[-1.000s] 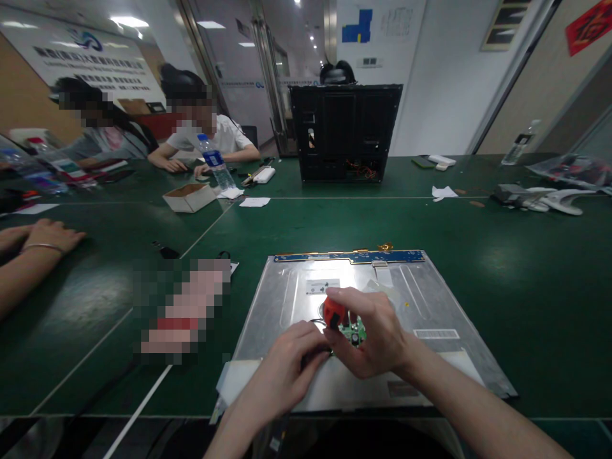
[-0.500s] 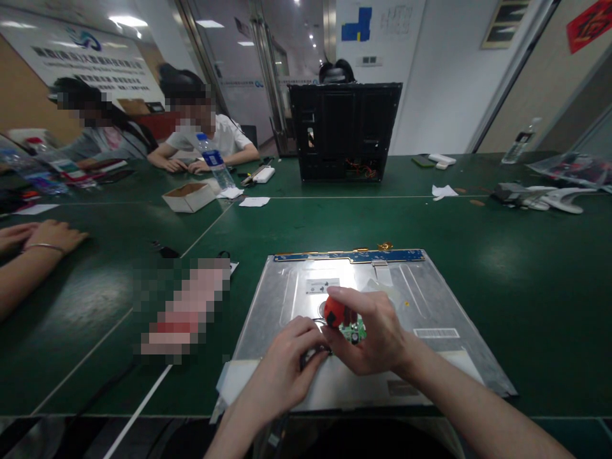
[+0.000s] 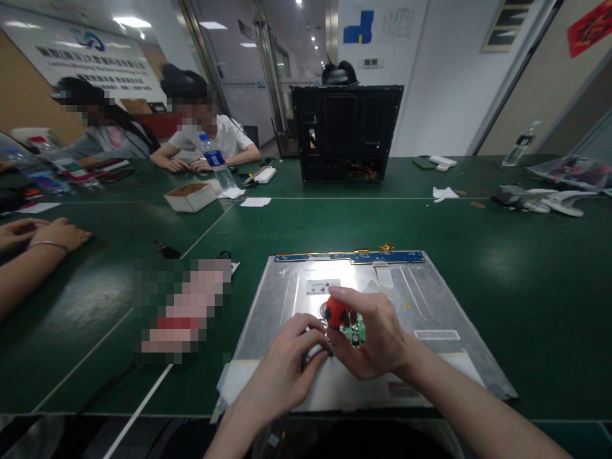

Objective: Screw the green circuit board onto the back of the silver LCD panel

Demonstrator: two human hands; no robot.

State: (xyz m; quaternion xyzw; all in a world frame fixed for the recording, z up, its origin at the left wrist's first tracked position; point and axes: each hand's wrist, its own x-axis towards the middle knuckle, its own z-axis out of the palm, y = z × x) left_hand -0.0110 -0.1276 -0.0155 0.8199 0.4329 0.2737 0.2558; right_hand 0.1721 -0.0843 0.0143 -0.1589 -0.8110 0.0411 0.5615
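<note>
A flat metal-backed display panel [image 3: 277, 299] lies on the table in front of me, with a blue circuit strip [image 3: 396, 257] along its far edge. Near its middle is a small green circuit board [image 3: 356, 335], partly covered by my hands. My right hand [image 3: 375, 331] is closed round the red and black handle of a screwdriver [image 3: 336, 312], held over the board; the tip is hidden. Beside it, my left hand [image 3: 296, 363] has its fingers curled together at the board's left edge. What these fingers pinch, if anything, I cannot make out.
A black monitor housing [image 3: 347, 134] stands upright at the back. A small open box [image 3: 191, 197] and a water bottle [image 3: 216, 159] are at the back left. Another person's hands [image 3: 57, 236] rest at the left. Two people sit at the far left side.
The screwdriver handle looks slightly turned in my right hand. Both hands stay in nearly the same place on the panel.
</note>
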